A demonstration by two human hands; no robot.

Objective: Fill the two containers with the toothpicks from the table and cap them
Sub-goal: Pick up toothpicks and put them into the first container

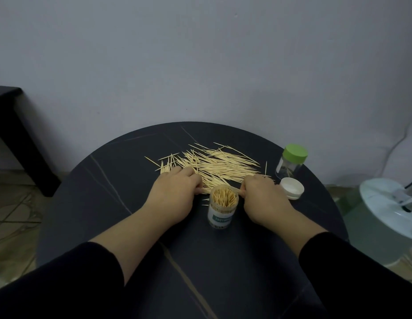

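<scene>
At frame centre, the left hand (175, 192) and right hand (262, 198) each pinch toothpicks (206, 191) just behind a full, uncapped jar (220, 214).

Black sleeves (69, 277) on both arms, cuffs ending mid-forearm; left hand (175, 192) and right hand (263, 199) bare.

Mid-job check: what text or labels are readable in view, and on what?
"TOOTH", rest cut off: teal band on the label of the open container.
Small print below it: too blurred to read.
White label on the green-capped jar: too blurred to read.
</scene>
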